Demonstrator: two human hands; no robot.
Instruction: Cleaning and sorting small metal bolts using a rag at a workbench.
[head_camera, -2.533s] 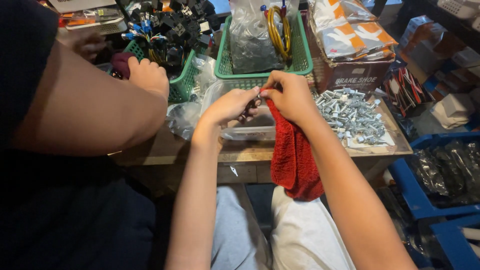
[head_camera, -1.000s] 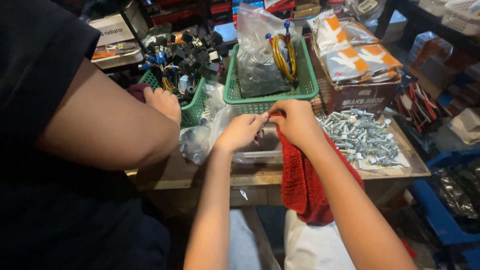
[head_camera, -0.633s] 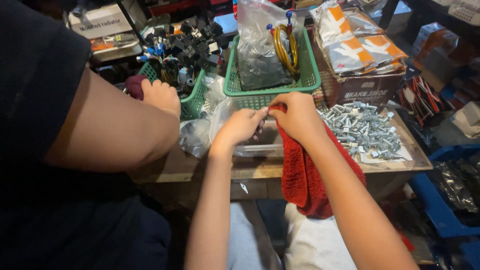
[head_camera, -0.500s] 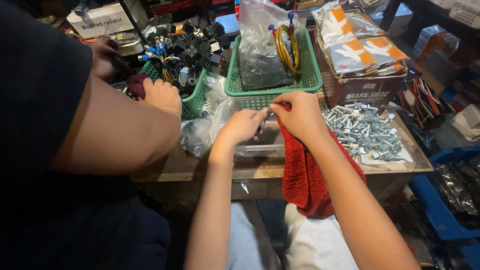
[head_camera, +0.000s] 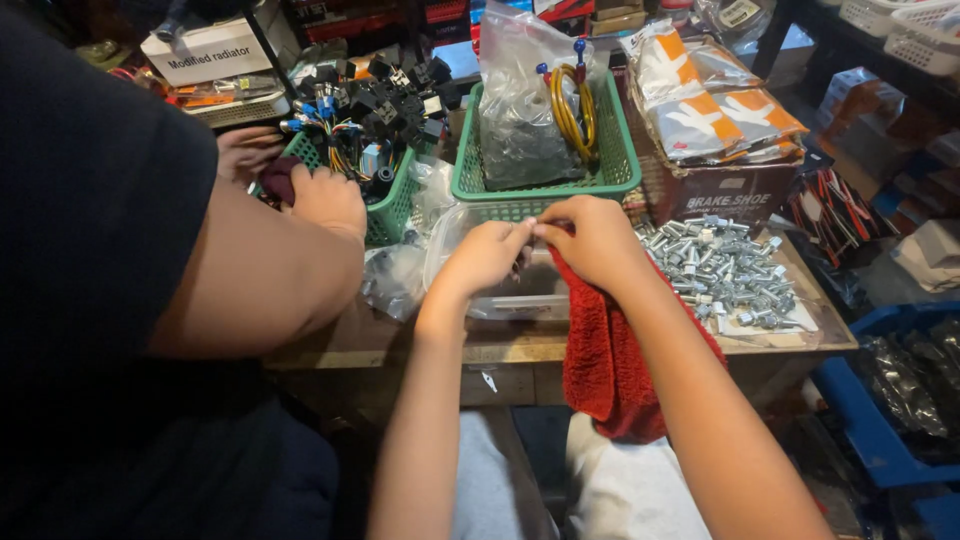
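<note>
A red cloth (head_camera: 600, 350) is pinched by both the left hand (head_camera: 487, 255) and right hand (head_camera: 597, 240) above the clear tub (head_camera: 500, 300); little has shifted since earlier, so the wiping goes on.

Item pinched between left hand (head_camera: 483, 258) and right hand (head_camera: 597, 240) hidden (too small).

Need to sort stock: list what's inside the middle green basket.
The green basket holds a clear plastic bag of dark parts and coiled yellow cable with blue ends. The bag covers whatever lies beneath.
</note>
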